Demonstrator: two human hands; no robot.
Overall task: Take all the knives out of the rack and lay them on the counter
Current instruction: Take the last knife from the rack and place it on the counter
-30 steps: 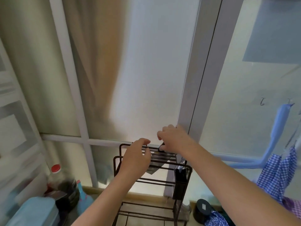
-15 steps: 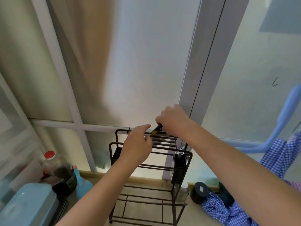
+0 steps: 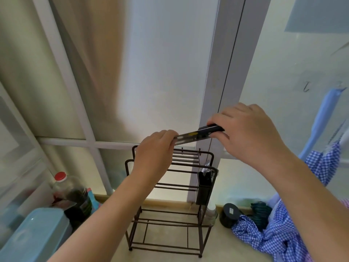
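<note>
A dark wire rack stands on the beige counter against the frosted window. Above its top bars I hold a knife level in the air. It has a steel blade with a yellow mark and a black handle. My right hand grips the handle. My left hand pinches the blade's tip end. A black holder hangs on the rack's right side with dark handles in it.
At the left stand a red-capped bottle of dark liquid and a light blue plastic box. At the right lie a blue checked cloth, a black round lid and a blue hanger.
The knife has come up out of the rack's top slots and now hangs level above it. Both hands rose with it, the right moving rightwards.
</note>
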